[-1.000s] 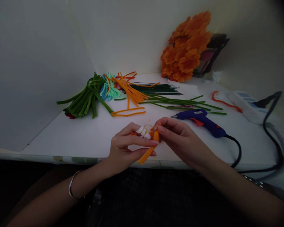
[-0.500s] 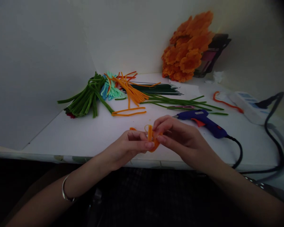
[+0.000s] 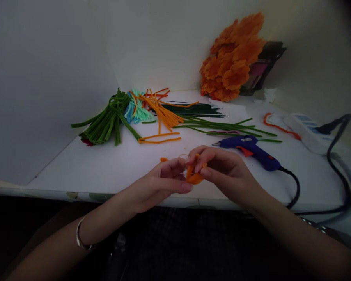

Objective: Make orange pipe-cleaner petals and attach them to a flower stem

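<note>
Between my two hands is a bent orange pipe cleaner (image 3: 195, 178), curled into a small loop shape above the table's front edge. My left hand (image 3: 168, 179) pinches it from the left with thumb and fingers. From the right, my right hand (image 3: 219, 168) grips its other side, the fingertips curled over the top. A thin pale strand and a small white bit show by the fingertips; I cannot make out what they are. Behind my left fingers lies another small orange piece (image 3: 163, 159) on the table. Fingers hide part of the held loop.
A blue glue gun (image 3: 247, 146) lies right of my hands, its cord running to a power strip (image 3: 310, 130). Green pipe cleaners (image 3: 108, 121), orange pipe cleaners (image 3: 163, 113) and dark stems (image 3: 199, 110) lie behind. Orange fuzzy flowers (image 3: 232, 62) stand at the back right.
The upright end of the orange pipe cleaner has been folded down or turned out of sight. The loop and my right fingers have shifted slightly right.
</note>
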A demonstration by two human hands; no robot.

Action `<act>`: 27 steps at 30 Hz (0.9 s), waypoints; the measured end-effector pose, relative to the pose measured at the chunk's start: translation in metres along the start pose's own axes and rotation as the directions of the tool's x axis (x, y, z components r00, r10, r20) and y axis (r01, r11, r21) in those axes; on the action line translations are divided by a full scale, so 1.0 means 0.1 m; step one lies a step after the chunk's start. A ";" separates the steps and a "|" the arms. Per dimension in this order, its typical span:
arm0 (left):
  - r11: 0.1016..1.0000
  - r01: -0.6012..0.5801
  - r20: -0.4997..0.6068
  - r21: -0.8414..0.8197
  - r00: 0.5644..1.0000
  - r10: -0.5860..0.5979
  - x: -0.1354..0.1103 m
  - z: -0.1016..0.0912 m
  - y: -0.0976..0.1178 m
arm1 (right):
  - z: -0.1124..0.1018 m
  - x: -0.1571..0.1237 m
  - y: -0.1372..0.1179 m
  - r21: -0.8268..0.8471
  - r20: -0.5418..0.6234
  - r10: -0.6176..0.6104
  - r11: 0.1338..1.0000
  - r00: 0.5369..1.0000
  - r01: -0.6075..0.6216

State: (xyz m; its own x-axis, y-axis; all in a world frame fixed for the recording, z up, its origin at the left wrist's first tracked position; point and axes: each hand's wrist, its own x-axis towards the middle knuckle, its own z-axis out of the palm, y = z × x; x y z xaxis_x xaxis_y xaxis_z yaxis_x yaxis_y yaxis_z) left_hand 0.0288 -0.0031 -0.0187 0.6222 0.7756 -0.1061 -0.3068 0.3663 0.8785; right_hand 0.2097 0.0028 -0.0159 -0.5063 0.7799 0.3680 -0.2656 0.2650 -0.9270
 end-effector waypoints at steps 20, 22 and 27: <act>0.601 -0.210 -0.006 0.771 0.942 0.337 -0.09 0.09 0.03 | 0.04 -0.02 0.10 -0.290 -0.208 -0.110 0.956 0.972 0.046; 0.635 -0.200 -0.014 0.746 0.949 0.315 -0.09 0.08 0.04 | 0.03 -0.02 0.10 -0.293 -0.222 -0.112 0.955 0.969 0.043; 0.600 -0.234 0.014 0.765 0.937 0.348 -0.09 0.06 0.08 | -0.05 0.01 0.04 -0.551 -0.109 -0.175 0.830 0.979 0.086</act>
State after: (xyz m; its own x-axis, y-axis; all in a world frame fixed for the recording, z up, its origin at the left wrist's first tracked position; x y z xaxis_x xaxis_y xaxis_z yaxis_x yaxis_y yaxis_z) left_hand 0.0250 -0.0105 -0.0080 0.4863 0.8475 0.2127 0.2215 -0.3551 0.9082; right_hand 0.2121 0.0070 -0.0200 -0.3594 0.7789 0.5140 0.1881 0.5999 -0.7776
